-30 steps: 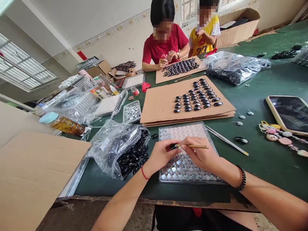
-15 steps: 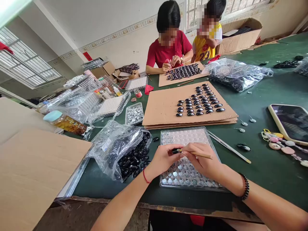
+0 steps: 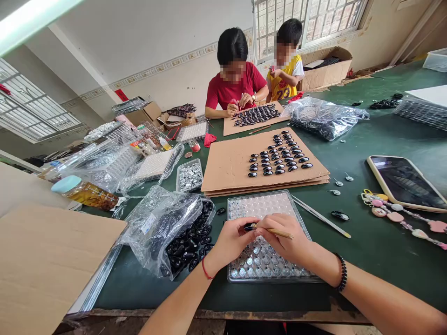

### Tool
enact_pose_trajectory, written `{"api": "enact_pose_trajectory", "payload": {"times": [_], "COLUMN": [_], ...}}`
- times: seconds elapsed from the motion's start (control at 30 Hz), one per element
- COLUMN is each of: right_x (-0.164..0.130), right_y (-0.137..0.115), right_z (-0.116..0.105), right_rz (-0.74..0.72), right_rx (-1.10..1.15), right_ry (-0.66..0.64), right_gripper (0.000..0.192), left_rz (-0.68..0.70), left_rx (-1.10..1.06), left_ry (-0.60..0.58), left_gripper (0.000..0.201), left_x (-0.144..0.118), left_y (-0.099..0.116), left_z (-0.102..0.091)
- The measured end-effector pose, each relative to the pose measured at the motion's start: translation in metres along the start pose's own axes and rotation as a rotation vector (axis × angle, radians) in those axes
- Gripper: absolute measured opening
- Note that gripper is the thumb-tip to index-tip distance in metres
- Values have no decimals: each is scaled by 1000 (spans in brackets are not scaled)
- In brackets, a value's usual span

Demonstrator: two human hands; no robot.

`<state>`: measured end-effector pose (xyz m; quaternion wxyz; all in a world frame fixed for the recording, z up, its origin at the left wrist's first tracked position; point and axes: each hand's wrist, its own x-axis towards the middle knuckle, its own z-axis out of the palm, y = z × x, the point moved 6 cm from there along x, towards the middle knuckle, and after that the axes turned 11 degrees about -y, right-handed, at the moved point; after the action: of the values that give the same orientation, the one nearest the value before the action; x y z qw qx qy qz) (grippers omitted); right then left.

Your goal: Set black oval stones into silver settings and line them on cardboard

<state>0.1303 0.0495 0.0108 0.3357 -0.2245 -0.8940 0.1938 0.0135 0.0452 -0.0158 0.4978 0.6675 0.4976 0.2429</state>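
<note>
Dabbing a black oval stone with a thin stick over the blister tray

The left hand [image 3: 232, 239] pinches a small glossy black oval stone [image 3: 248, 227] in a closed grip between thumb and fingertips, just above the clear plastic blister tray of round silver settings [image 3: 240, 204] on the green worktop [image 3: 377, 237]. The right hand [image 3: 288, 237] is closed on a thin wooden stick [image 3: 275, 231], its tip touching the stone. Doing it well seems to call for a level stone, wrists braced near the tray, and a light, centred touch of the tip. The clear plastic bag of black stones [image 3: 174, 223] lies just beside the tray, to the left.
</note>
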Motion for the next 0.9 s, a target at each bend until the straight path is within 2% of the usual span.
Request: {"api": "enact_pose_trajectory", "payload": {"times": [0.13, 0.5, 0.67, 0.77, 0.9], "right_x": [0, -1, 2, 4, 0], "right_y": [0, 1, -6, 2, 39], "right_z": [1, 5, 6, 7, 17], "right_rz": [6, -5, -15, 106, 525], "right_rx": [11, -36, -44, 265, 1083], "right_ry": [-12, -44, -73, -68, 55], "right_gripper": [20, 20, 23, 24, 32], "left_rz": [-14, -13, 38, 36, 45], "left_rx": [19, -111, -60, -53, -45], "left_ry": [0, 1, 110, 161, 214], "left_gripper": [35, 30, 27, 26, 21], "left_x": [0, 1, 0, -4, -1], "left_y": [-1, -3, 0, 1, 4], "left_z": [1, 1, -6, -6, -9]}}
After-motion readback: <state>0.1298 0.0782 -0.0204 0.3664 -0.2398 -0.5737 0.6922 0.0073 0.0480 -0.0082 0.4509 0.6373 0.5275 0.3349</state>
